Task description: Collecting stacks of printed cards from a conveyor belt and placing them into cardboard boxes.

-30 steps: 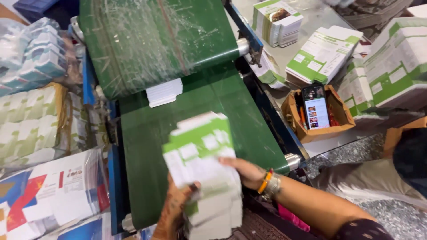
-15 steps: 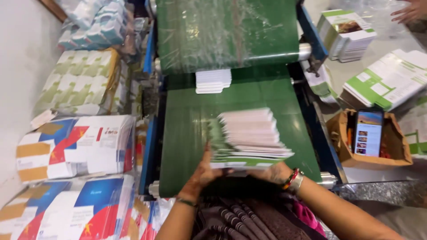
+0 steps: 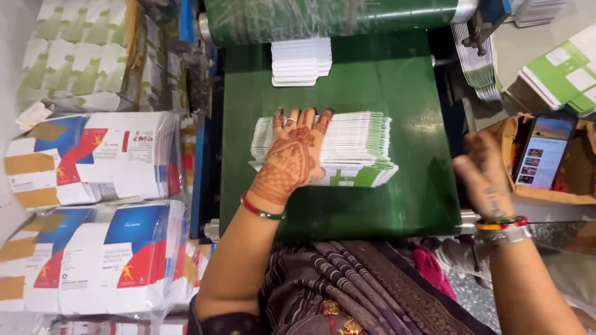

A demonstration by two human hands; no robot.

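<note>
Left hand [image 3: 290, 155] flat on carton stack [image 3: 347, 149]; phone [image 3: 541, 154] nearby.

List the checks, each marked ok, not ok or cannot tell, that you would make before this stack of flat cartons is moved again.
1. Left hand flat on the stack: ok.
2. Right hand on the stack: not ok; it is raised off to the side, blurred.
3. Stack lies fully on the green belt: ok.
4. Stack edges squared: not ok; the lower cartons jut out at the near edge.
5. Gap to the white stack further up the belt: ok, apart.
6. Belt running: cannot tell.
</note>
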